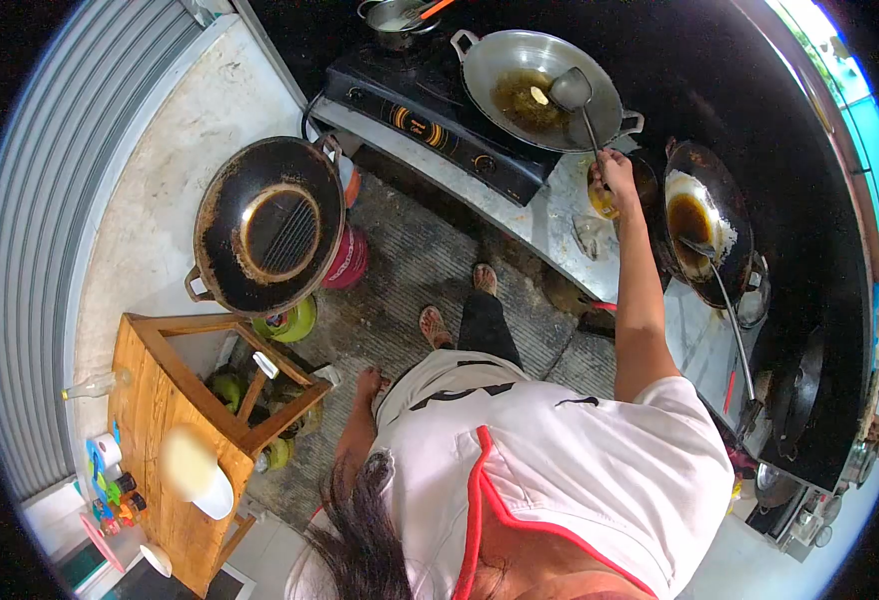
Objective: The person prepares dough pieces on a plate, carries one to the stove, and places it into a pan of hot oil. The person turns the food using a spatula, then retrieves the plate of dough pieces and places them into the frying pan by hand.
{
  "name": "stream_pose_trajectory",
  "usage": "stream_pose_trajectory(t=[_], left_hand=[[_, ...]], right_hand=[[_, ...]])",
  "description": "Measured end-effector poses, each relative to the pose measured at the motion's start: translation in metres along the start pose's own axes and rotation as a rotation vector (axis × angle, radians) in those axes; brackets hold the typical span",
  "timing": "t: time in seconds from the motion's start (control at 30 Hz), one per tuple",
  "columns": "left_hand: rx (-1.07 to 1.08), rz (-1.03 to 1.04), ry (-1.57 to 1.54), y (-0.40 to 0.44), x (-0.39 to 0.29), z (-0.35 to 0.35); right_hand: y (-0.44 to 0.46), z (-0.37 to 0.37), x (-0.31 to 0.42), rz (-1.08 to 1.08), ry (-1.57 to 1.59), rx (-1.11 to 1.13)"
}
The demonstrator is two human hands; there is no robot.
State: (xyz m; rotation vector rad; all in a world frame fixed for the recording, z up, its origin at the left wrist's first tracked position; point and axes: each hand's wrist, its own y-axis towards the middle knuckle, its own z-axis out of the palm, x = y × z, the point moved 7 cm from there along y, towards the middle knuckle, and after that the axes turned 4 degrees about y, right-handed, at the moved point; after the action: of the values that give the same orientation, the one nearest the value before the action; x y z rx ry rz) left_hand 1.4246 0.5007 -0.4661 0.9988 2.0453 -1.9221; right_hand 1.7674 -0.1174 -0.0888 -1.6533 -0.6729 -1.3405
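Observation:
My right hand (pixel 613 172) is closed round the handle of a metal wok spatula (pixel 586 115). The spatula's broad head rests inside a silver wok (pixel 605 68) on the black gas stove (pixel 520 178). Oil (pixel 522 98) pools in the bottom of that wok, and a small pale piece of food (pixel 539 95) lies in it beside the spatula head. My left hand (pixel 371 384) hangs low by my side, away from the stove. Its fingers look loosely apart, with nothing visible in them.
A dark wok (pixel 222 205) with a wire rack stands at left above a green gas cylinder (pixel 295 320). Another wok (pixel 728 180) holds brown oil and a long-handled utensil. A small pot (pixel 397 38) sits on the far burner. A wooden table (pixel 160 400) stands lower left.

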Motion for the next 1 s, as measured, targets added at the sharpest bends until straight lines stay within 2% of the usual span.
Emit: stream_pose_trajectory(t=[0.13,0.27,0.33,0.43,0.53,0.63,0.77,0.97,1.0], left_hand=[[0.034,0.022,0.007,0.007,0.004,0.002],[-0.081,0.005,0.035,-0.019,-0.037,-0.003],[-0.107,0.070,-0.043,-0.018,-0.041,-0.004],[-0.121,0.041,0.034,-0.015,-0.039,-0.007],[-0.026,0.222,0.242,-0.010,-0.039,-0.005],[-0.096,-0.008,0.062,-0.018,-0.038,-0.007],[-0.088,0.009,0.048,-0.018,-0.039,-0.006],[-0.079,-0.009,0.090,-0.025,-0.053,-0.008],[-0.087,0.012,0.108,-0.029,-0.058,-0.008]], right_hand=[[0.007,-0.004,-0.003,0.023,-0.023,-0.021],[0.012,0.000,-0.009,0.067,0.033,0.102],[0.009,0.005,-0.007,0.037,0.036,0.090],[0.004,0.011,-0.004,0.017,-0.025,0.105],[-0.004,0.021,0.005,-0.004,-0.052,0.154],[-0.007,0.032,0.007,-0.012,-0.033,0.157],[-0.002,0.044,0.010,-0.020,-0.028,0.149],[0.034,0.054,0.009,-0.196,-0.334,0.111],[0.033,0.056,0.010,-0.175,-0.292,0.124]])
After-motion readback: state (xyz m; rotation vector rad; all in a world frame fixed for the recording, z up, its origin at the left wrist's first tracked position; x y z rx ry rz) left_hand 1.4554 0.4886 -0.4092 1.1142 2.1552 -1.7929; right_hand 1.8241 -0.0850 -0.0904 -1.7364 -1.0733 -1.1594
